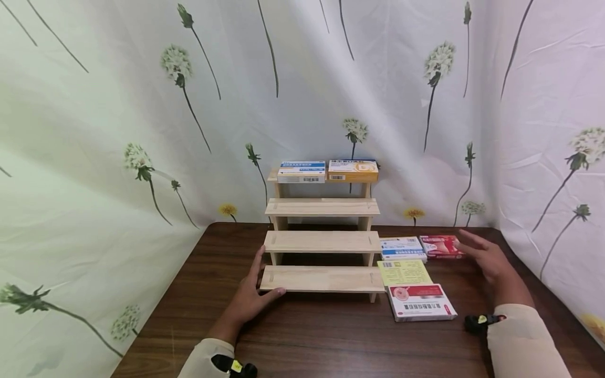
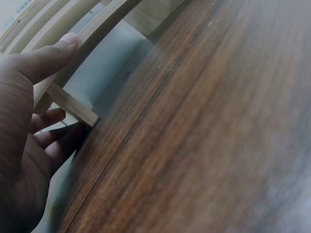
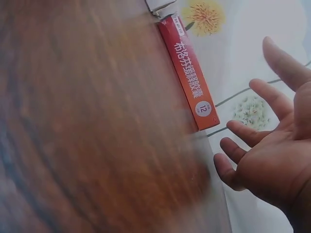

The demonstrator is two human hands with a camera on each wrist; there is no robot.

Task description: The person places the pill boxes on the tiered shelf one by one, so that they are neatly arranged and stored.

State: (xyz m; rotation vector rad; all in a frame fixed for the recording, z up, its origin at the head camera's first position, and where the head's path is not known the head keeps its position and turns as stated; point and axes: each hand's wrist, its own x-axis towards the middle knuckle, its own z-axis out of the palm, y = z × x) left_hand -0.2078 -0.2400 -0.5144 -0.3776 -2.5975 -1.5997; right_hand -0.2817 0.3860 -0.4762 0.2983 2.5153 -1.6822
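A pale wooden four-step display rack [image 1: 323, 278] stands on the table. My left hand [image 1: 248, 296] holds its lower left corner: the thumb lies at the lowest step's front edge, and the other fingers are at the side. In the left wrist view, that hand's fingers [image 2: 60, 141] bend in beside the rack's leg [image 2: 75, 107]. My right hand [image 1: 489, 262] is over the table's right side, fingers spread and nothing in them. Nearest to it is a red medicine box [image 1: 439, 247], whose red-orange side also shows in the right wrist view.
Blue-and-white [image 1: 302, 171] and orange-and-white [image 1: 353, 170] medicine boxes sit on the top step. Right of the rack lie a blue-and-white box [image 1: 403, 248], a yellow box [image 1: 404, 273] and a red-and-white box [image 1: 420, 303]. Flower-printed cloth [image 1: 307, 115] hangs behind the brown table [image 1: 331, 341].
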